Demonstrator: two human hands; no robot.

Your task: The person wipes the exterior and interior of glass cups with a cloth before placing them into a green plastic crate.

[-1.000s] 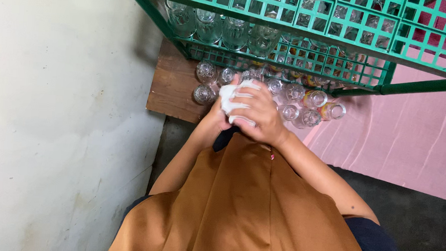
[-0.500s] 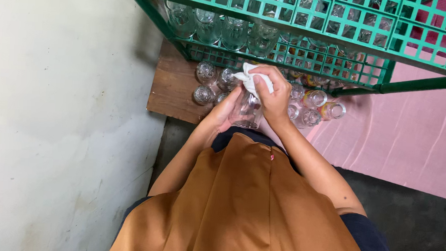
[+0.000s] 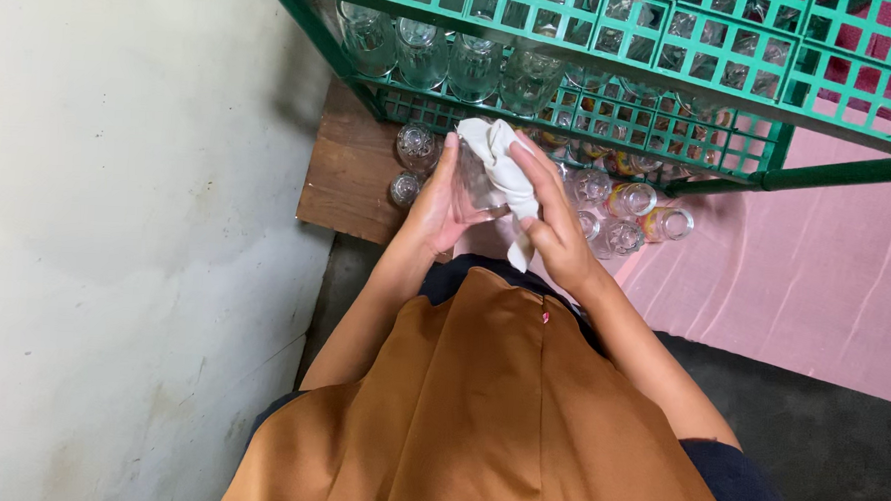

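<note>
Cloth (image 3: 504, 168) and glass (image 3: 474, 182) under green rack edge (image 3: 575, 36)

Head cam, steep downward view, close range.

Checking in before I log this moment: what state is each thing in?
Left hand: gripping the clear glass.
Right hand: pressing the white cloth onto the glass.
Loose glasses: standing upright, mouths up.
Green crate: filled with glasses.
</note>
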